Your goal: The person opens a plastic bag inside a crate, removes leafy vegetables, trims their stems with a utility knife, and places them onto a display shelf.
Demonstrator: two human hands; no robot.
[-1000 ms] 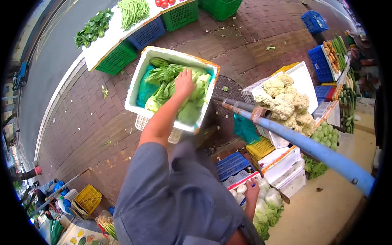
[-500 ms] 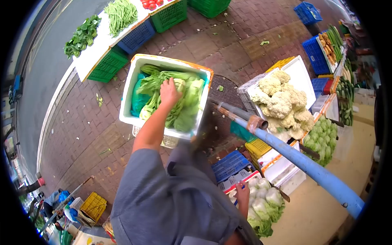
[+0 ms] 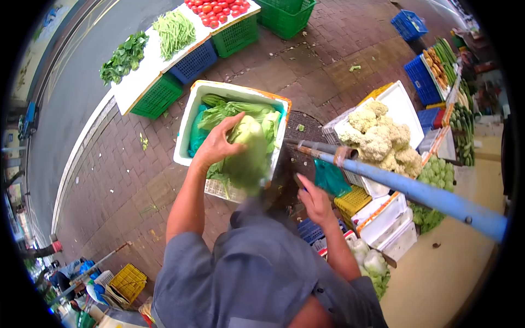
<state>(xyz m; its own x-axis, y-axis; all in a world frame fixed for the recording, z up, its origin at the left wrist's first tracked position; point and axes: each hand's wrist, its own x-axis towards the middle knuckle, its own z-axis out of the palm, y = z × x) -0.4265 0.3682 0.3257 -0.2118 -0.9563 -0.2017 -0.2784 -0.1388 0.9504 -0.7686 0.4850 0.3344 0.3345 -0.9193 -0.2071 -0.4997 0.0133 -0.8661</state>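
My left hand point(image 3: 219, 143) is closed on a pale green leafy head point(image 3: 249, 136), which looks like mustard greens or lettuce. It is held stem up over a white foam box point(image 3: 284, 112), its lower leaves blurred. More leafy greens point(image 3: 227, 112) lie in the box beside a teal plastic bag point(image 3: 197, 134). My right hand point(image 3: 316, 203) is to the right of the box, fingers wrapped round a slim tool that looks like a small knife point(image 3: 299, 182); its blade is hard to make out.
A blue pole point(image 3: 415, 199) slants across the right side, near my right hand. Beyond it, cauliflowers point(image 3: 377, 134) fill a box. Napa cabbages point(image 3: 374, 262) lie below. Tomatoes point(image 3: 213, 10), green beans point(image 3: 174, 34) and dark leafy greens point(image 3: 124, 56) are on the far stand.
My left hand has lifted a leafy head up from the greens in the box. My right hand has moved up from the napa cabbages toward the box, with the slim tool in it.
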